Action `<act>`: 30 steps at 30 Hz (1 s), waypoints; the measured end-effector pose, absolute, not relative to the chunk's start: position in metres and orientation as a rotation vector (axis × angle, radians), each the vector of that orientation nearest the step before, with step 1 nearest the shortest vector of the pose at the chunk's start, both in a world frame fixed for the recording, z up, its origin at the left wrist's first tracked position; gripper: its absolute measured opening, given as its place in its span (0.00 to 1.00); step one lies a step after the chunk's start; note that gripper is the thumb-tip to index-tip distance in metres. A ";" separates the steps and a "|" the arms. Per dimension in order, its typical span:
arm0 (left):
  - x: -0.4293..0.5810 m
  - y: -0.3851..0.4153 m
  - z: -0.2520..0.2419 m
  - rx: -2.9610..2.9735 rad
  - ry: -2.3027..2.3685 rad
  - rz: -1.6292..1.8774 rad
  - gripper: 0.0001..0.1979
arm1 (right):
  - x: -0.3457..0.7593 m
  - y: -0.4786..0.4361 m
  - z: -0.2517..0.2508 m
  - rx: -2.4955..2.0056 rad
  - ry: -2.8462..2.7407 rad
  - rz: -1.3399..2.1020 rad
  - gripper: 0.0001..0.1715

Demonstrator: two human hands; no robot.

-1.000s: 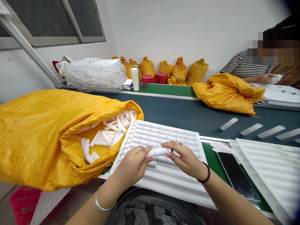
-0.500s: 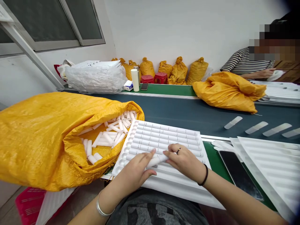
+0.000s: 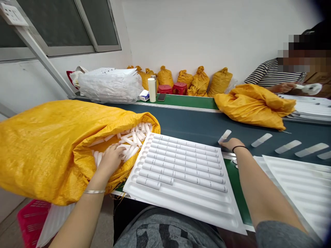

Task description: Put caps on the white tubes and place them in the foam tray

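My left hand reaches into the open yellow sack and rests on the loose white tubes inside; its fingers curl over them and what they hold is hidden. My right hand is stretched out to the dark conveyor belt, pinching one white tube at the belt's near edge. Between my arms lies a white grooved tray with several rows filled with white tubes.
More white tubes lie spaced along the belt to the right. A stack of empty white trays sits at my right. Another yellow sack lies across the belt by a person in a striped shirt. Tied yellow bags line the wall.
Both hands left the tray. My left hand went left into the sack; my right hand carried a tube out to the conveyor belt. The tube worked over the tray is no longer there.
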State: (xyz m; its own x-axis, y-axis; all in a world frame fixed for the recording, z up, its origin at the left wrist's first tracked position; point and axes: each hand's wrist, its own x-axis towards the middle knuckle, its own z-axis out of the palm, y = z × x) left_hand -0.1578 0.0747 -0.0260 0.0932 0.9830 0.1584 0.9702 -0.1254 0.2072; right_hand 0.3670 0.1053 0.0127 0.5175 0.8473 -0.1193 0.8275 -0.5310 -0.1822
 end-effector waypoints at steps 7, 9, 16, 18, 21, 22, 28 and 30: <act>-0.111 0.042 -0.011 2.080 1.554 1.183 0.14 | 0.215 0.025 0.000 -2.096 -2.150 0.549 0.13; -0.091 0.037 -0.009 1.939 1.442 1.270 0.14 | 0.171 0.000 -0.019 -1.668 -2.573 0.560 0.11; -0.055 0.026 0.002 0.805 0.892 1.462 0.25 | 0.152 -0.008 -0.022 -1.571 -2.517 0.537 0.11; -0.051 0.021 0.007 0.632 0.814 1.408 0.30 | 0.161 -0.003 -0.009 -1.442 -2.288 0.705 0.13; -0.046 0.015 0.010 0.568 0.778 1.337 0.26 | 0.171 0.003 0.009 -1.126 -2.012 0.929 0.18; -0.044 0.013 0.010 0.584 0.784 1.326 0.23 | 0.174 0.004 0.014 -1.051 -1.975 0.913 0.19; -0.047 0.009 0.003 1.016 1.080 1.259 0.17 | 0.193 0.011 0.030 -0.870 -2.119 0.509 0.25; -0.047 0.008 0.001 1.059 1.093 1.232 0.18 | 0.197 0.011 0.033 -0.828 -2.193 0.487 0.27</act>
